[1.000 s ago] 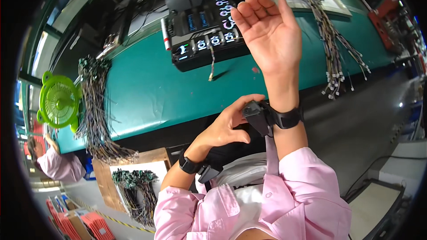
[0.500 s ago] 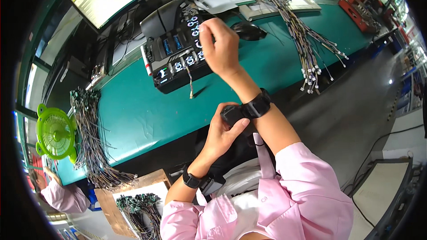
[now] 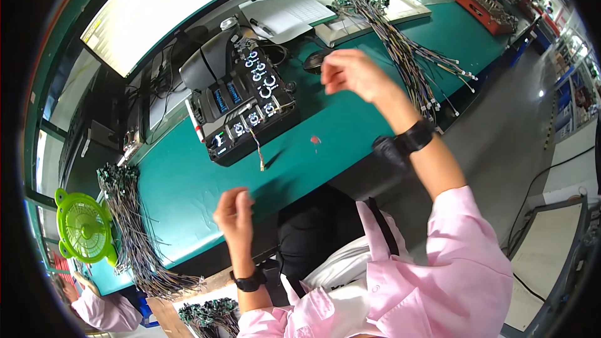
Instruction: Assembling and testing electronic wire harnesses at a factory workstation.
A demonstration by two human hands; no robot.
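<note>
My right hand (image 3: 358, 75) hangs over the bench beside the black computer mouse (image 3: 317, 61), its fingers loosely bent and apart, somewhat blurred, with nothing seen in them. Over the bench's near edge is my left hand (image 3: 235, 216), also loosely bent with the thumb apart and no object visible. A black box-shaped device (image 3: 247, 119) with lit white symbols and two small blue displays sits between and beyond the hands. From its front hangs a short cable (image 3: 258, 150) with a small connector. My right wrist wears a black band with a black module (image 3: 391, 150).
Wire harness bundles lie at the right (image 3: 400, 50), at the left (image 3: 128, 225) and at the lower left (image 3: 210, 314). A green fan (image 3: 84, 228) stands far left. Behind are a lit monitor (image 3: 163, 6) and papers with a pen (image 3: 288, 9). Another person (image 3: 103, 307) sits lower left.
My left hand has let go of the black module on my right wrist and moved left over the bench edge. My right hand has moved right, away from the device. The view has shifted.
</note>
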